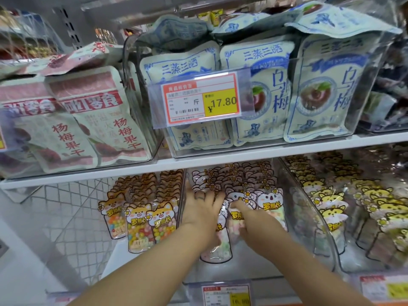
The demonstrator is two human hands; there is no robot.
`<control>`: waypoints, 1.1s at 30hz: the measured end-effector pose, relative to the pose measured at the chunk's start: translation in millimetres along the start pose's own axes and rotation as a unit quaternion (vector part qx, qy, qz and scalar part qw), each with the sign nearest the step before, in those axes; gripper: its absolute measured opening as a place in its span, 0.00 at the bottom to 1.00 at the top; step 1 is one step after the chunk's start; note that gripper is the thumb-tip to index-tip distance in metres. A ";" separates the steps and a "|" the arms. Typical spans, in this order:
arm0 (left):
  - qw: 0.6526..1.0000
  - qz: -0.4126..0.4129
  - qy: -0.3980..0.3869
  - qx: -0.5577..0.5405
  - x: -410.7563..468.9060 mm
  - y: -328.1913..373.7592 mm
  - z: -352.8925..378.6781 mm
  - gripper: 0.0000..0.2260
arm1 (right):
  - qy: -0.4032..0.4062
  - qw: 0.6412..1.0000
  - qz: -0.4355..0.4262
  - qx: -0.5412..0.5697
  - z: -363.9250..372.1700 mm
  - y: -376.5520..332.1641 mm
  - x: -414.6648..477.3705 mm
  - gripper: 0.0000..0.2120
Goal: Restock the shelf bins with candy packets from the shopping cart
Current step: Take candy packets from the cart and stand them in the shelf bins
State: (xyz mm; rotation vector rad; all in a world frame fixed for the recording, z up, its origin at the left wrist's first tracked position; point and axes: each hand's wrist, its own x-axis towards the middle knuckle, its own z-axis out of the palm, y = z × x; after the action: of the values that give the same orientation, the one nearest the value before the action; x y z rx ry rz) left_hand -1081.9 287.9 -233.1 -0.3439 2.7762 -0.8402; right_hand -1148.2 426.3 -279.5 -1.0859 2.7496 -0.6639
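While both hands are in the middle bin (294, 196), the front packet (236, 215) stands upright, long axis vertical, just under my right fingers (240, 205), grip unclear; left fingers (208, 196) lie splayed flat on the row beside it.

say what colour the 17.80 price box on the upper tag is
Yellow price box, set in an orange-bordered tag; the head view shows it best.

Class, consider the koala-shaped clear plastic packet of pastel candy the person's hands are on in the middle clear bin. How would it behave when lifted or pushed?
The koala-shaped clear plastic packet is thin film, so probably floppy up top. Its lower part holds loose candy, so likely bottom-heavy yet light. Its glossy surface may slide against neighbouring packets.
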 end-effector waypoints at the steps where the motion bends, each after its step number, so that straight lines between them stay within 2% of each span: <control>1: 1.000 -0.005 -0.009 0.002 3.2 2.3 -1.0 0.53 | 0.006 1.000 0.008 -0.007 -0.2 0.4 1.2 0.24; 4: 1.000 -0.014 -0.002 -0.017 4.4 0.5 -0.4 0.51 | 0.003 1.000 0.007 -0.012 1.0 4.0 2.7 0.15; 7: 0.999 -0.024 0.031 -0.034 -6.3 -3.0 2.7 0.45 | -0.013 1.000 -0.022 0.012 4.1 7.0 2.6 0.14; 10: 0.997 0.000 0.062 -0.053 -14.7 6.4 -4.0 0.30 | -0.023 0.998 -0.038 0.048 2.2 9.7 3.8 0.24; 12: 0.995 0.040 0.055 -0.079 -19.1 16.4 -8.5 0.24 | -0.025 0.997 -0.038 0.067 0.5 10.0 4.5 0.27; 16: 0.983 0.134 -0.037 -0.117 -27.5 22.3 0.6 0.20 | -0.046 0.993 -0.046 0.097 0.5 8.4 5.3 0.35; 19: 0.980 0.155 -0.046 -0.114 -30.5 21.2 2.6 0.20 | -0.091 0.991 -0.053 0.082 3.5 9.1 2.7 0.43; 21: 0.981 0.145 -0.046 -0.117 -31.8 24.1 1.5 0.19 | -0.115 0.988 -0.048 0.092 3.9 11.1 1.5 0.44; 25: 0.984 0.088 -0.071 -0.139 -32.9 29.4 8.7 0.21 | -0.097 0.993 -0.031 0.062 5.5 11.2 3.0 0.42; 29: 0.969 0.041 -0.126 -0.209 -32.1 32.3 19.9 0.20 | -0.098 0.995 -0.016 0.020 -2.5 15.7 7.0 0.41; 33: 0.956 -0.011 -0.121 -0.268 -30.3 33.6 33.3 0.21 | -0.085 0.996 -0.012 0.005 -9.6 13.4 2.9 0.38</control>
State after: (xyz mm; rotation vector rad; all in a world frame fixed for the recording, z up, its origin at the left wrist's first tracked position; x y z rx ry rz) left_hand -1049.3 306.6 -274.9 -0.5261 2.7185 -0.0200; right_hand -1161.2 436.4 -276.6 -1.1199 2.5906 -0.5605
